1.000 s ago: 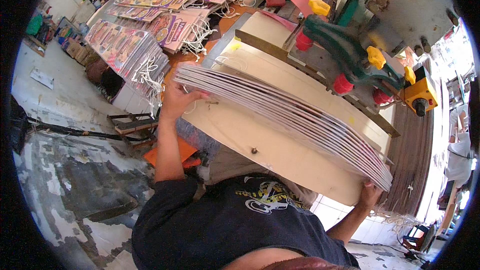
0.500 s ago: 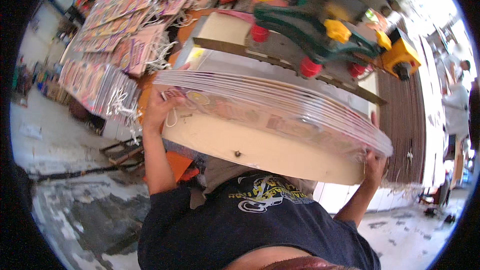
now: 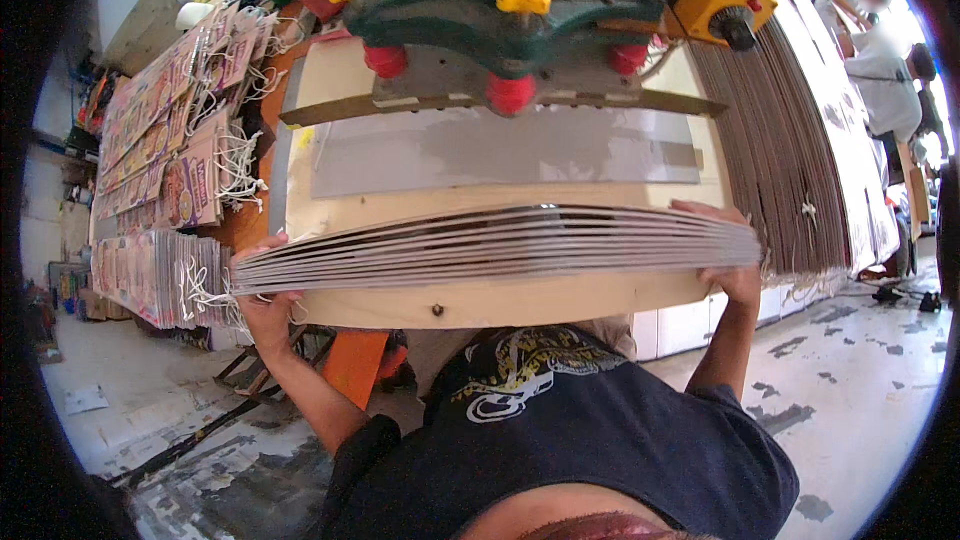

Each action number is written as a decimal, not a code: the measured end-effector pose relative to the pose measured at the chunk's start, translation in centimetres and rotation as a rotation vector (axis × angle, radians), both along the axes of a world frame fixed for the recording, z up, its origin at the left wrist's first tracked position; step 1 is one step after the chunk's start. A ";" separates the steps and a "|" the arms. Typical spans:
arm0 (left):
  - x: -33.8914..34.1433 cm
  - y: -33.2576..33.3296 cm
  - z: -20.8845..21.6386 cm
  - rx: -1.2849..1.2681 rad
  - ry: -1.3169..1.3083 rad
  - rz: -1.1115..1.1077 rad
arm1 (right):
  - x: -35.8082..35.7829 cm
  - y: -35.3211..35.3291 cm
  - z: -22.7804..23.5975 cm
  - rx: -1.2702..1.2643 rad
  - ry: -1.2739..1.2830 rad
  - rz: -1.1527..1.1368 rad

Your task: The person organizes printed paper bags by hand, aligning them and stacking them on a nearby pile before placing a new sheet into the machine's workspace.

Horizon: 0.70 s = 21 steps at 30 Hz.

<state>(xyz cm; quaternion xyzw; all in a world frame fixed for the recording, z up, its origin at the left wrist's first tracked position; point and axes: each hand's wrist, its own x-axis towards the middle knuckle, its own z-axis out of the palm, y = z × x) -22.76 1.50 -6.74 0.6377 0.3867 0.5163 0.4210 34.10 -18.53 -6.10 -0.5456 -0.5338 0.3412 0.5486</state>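
In front of my chest is a long stack of thin printed cards [image 3: 500, 245], held edge-on so that mostly its layered pale edges show. Wrapped round its left end is my left hand [image 3: 268, 305], closed, with white cord beside the fingers. My right hand [image 3: 732, 265] grips the opposite end, its fingers over the top and the rest below. Under the stack lies a cream board [image 3: 437, 312] with a small dark hole. Just beyond the stack, a grey sheet [image 3: 480, 155] lies flat on the board's far part.
A dark green press frame [image 3: 440, 25] with yellow knobs and red feet stands ahead, a yellow control box [image 3: 725, 0] at its right. Corded printed cards [image 3: 165, 130] are piled at left. Tall brown stacked sheets [image 3: 780, 140] stand at right; people stand beyond.
The stack has tipped from showing its printed face to showing its edges, and has levelled out. Both hands keep their grip. The view has shifted, bringing the grey sheet into fuller sight.
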 end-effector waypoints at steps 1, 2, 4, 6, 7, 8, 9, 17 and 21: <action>0.0 -0.3 0.6 -0.027 0.041 0.005 | 0.1 -0.5 -0.3 -0.059 -0.051 -0.037; 0.1 -0.7 1.3 -0.055 0.083 0.011 | 0.4 -1.1 -0.5 -0.118 -0.102 -0.071; -0.3 -0.8 2.9 -0.136 0.247 0.011 | 0.3 -1.0 -0.5 -0.145 -0.132 -0.106; 2.0 -1.3 4.7 -0.009 0.249 0.077 | 0.4 -1.0 -0.4 -0.158 -0.182 -0.108; 3.0 -1.8 6.0 0.060 0.253 0.108 | 0.5 -1.3 -0.4 -0.160 -0.203 -0.110; 3.0 -2.1 6.7 0.112 0.355 0.135 | 0.8 -1.6 -1.1 -0.111 -0.192 -0.126; 3.3 -2.5 7.7 0.168 0.487 0.202 | 0.8 -1.7 -1.3 -0.113 -0.184 -0.133; 9.7 -4.8 12.2 0.625 1.183 0.056 | 0.2 -1.2 -1.0 -0.132 -0.085 -0.124; 15.6 -4.2 11.5 0.671 1.170 -0.137 | 0.0 -0.8 -1.1 -0.111 -0.008 -0.096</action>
